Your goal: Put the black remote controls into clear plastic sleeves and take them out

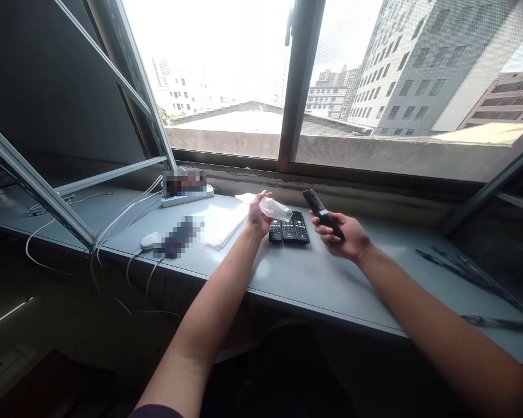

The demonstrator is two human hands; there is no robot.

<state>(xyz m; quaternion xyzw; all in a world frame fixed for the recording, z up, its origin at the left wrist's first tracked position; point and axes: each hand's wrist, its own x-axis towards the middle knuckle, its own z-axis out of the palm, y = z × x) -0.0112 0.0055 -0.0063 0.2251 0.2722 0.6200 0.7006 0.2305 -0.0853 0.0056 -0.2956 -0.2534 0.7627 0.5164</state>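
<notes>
My left hand [257,216] is closed around a clear plastic sleeve [277,209], whose mouth points right. In my right hand [347,235] is a black remote control [320,209], tilted up to the left with a pale label on the side facing me. A gap separates the remote from the sleeve. Below and between my hands, several black remote controls [289,231] lie side by side on the grey shelf [305,273]. The sleeve and my left hand partly cover them. A stack of white plastic sleeves [226,226] lies just left of my left hand.
A white power strip [187,196] with cables stands by the window sill. A round white charger [148,241] and a blurred-out dark object [178,237] lie at the left. Metal posts [39,180] rise at the left. Black cables [470,273] lie at the right.
</notes>
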